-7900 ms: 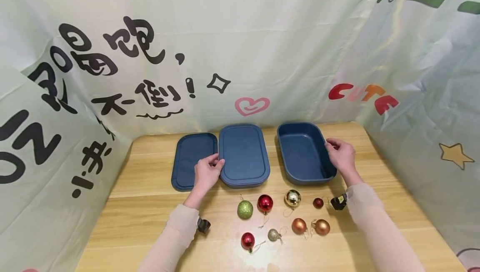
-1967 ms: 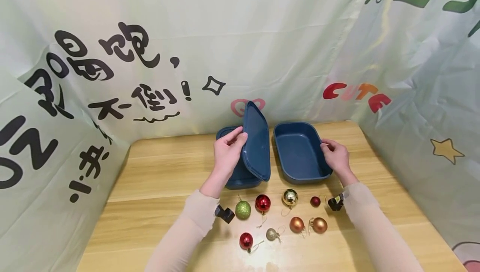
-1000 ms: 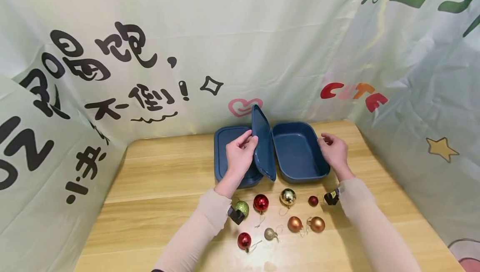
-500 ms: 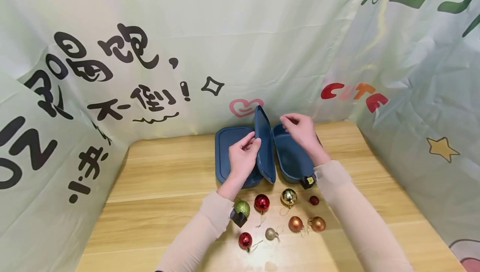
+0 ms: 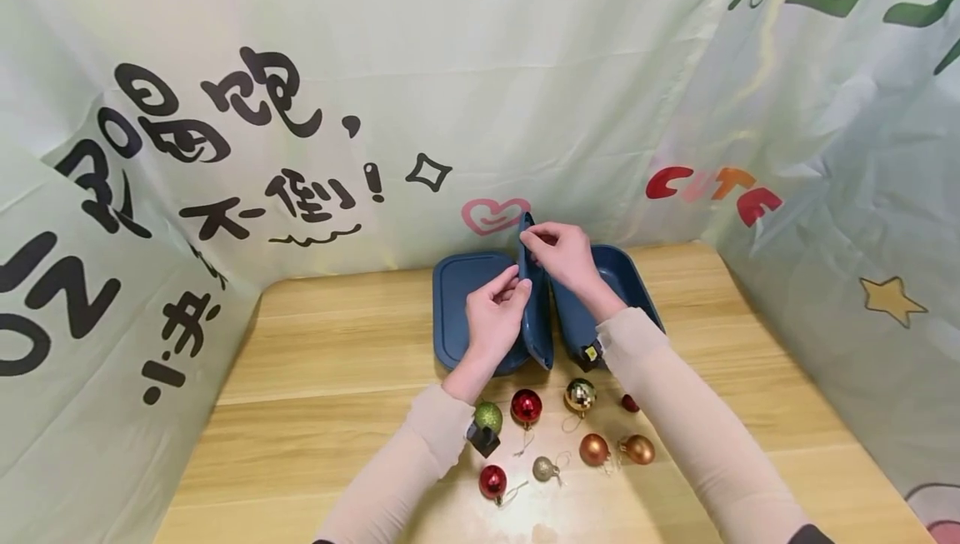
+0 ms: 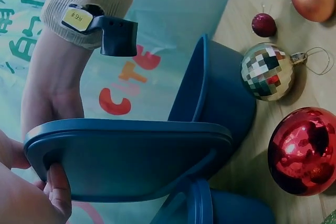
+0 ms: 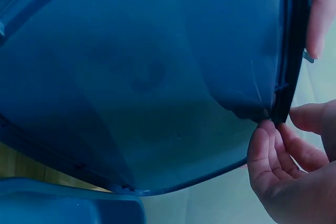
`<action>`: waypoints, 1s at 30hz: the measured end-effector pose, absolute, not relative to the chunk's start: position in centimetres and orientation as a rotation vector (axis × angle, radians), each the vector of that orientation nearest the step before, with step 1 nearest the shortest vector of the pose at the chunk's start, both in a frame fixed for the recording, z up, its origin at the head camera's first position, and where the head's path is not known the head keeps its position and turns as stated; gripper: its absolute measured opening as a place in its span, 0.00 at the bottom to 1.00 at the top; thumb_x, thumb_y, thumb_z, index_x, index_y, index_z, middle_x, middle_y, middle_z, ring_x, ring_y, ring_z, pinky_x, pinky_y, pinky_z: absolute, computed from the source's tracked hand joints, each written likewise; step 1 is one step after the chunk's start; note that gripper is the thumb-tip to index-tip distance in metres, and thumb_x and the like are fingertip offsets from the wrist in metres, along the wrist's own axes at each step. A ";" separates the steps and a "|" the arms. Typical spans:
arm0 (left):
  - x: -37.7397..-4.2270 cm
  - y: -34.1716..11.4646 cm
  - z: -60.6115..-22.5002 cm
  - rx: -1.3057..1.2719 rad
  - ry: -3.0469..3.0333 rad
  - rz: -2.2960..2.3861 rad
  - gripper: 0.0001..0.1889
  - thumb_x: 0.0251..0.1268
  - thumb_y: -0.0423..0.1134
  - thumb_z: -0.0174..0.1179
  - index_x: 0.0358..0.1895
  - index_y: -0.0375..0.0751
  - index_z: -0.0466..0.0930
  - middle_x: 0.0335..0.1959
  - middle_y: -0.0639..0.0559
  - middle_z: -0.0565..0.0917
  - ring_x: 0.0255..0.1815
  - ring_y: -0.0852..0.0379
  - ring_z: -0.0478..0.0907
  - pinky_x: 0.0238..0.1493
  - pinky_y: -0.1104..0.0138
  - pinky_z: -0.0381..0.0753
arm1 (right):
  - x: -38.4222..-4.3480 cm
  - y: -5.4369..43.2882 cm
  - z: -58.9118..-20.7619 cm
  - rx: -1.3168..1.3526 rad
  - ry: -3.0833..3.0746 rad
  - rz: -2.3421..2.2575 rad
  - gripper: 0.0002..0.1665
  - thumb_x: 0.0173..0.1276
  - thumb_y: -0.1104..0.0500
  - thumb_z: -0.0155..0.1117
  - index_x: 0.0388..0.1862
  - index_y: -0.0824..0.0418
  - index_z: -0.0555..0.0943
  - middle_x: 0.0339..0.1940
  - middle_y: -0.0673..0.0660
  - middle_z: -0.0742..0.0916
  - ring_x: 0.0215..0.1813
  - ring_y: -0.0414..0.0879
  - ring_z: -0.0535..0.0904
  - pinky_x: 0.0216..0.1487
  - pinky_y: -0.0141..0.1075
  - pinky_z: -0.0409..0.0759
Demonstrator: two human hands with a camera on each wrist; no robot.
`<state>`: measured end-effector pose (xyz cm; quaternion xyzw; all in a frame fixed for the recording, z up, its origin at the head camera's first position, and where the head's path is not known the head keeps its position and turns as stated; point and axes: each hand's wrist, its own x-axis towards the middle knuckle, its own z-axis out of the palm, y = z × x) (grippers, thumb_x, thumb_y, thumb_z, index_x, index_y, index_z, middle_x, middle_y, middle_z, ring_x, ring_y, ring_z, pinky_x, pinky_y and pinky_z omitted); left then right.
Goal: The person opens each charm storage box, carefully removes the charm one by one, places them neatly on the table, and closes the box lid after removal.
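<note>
A dark blue lid (image 5: 537, 323) stands tilted up on its edge between two blue boxes, its inner side facing right. My left hand (image 5: 495, 315) pinches the near left edge of the lid between thumb and fingers. At the upper corner, my right hand (image 5: 566, 259) also pinches the lid; in the right wrist view its fingertips (image 7: 260, 142) close on the rim. Left of the lid sits a box with its own lid on (image 5: 467, 311). On the right is the open box (image 5: 637, 286), partly hidden under my right forearm.
Several Christmas baubles lie in front of the boxes: green (image 5: 489, 416), shiny red (image 5: 526, 405), mirrored gold (image 5: 581, 395), copper (image 5: 639, 449) and small silver (image 5: 545, 468) among them. A printed cloth (image 5: 337, 152) walls in the back and sides of the wooden table (image 5: 330, 344).
My left hand has lifted the loose lid from the table's left and carried it right, over the lidded box. My right hand has left the open box's rim and taken hold of the lid.
</note>
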<state>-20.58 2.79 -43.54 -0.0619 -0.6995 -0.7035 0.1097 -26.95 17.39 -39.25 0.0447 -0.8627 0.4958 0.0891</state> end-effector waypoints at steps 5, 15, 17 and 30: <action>-20.4 3.2 -43.4 -0.228 -2.058 -2.056 0.18 0.71 0.35 0.69 0.61 0.34 0.87 0.47 0.36 0.91 0.42 0.45 0.90 0.42 0.78 0.85 | -26.8 17.6 -39.5 0.107 -2.547 1.506 0.26 0.76 0.46 0.69 0.62 0.63 0.86 0.45 0.64 0.92 0.39 0.58 0.90 0.41 0.35 0.86; -20.3 3.8 -43.8 -0.250 -2.083 -2.001 0.18 0.70 0.36 0.70 0.61 0.36 0.88 0.45 0.38 0.91 0.38 0.48 0.90 0.38 0.79 0.82 | -26.8 17.6 -39.7 0.079 -2.511 1.443 0.24 0.75 0.51 0.68 0.61 0.65 0.86 0.46 0.64 0.91 0.34 0.56 0.89 0.36 0.32 0.83; -20.4 3.8 -43.9 -0.254 -2.082 -1.995 0.18 0.71 0.37 0.70 0.61 0.37 0.88 0.45 0.39 0.91 0.38 0.50 0.90 0.38 0.79 0.83 | -26.8 17.5 -39.7 0.054 -2.504 1.438 0.23 0.74 0.51 0.68 0.60 0.64 0.87 0.47 0.63 0.91 0.36 0.56 0.89 0.37 0.35 0.84; -20.4 4.9 -44.3 -0.284 -2.103 -1.892 0.18 0.68 0.36 0.71 0.59 0.35 0.89 0.42 0.41 0.91 0.37 0.51 0.90 0.37 0.76 0.84 | -26.2 17.7 -39.9 -0.105 -2.432 1.448 0.21 0.71 0.52 0.66 0.55 0.64 0.88 0.49 0.62 0.93 0.32 0.49 0.92 0.34 0.31 0.87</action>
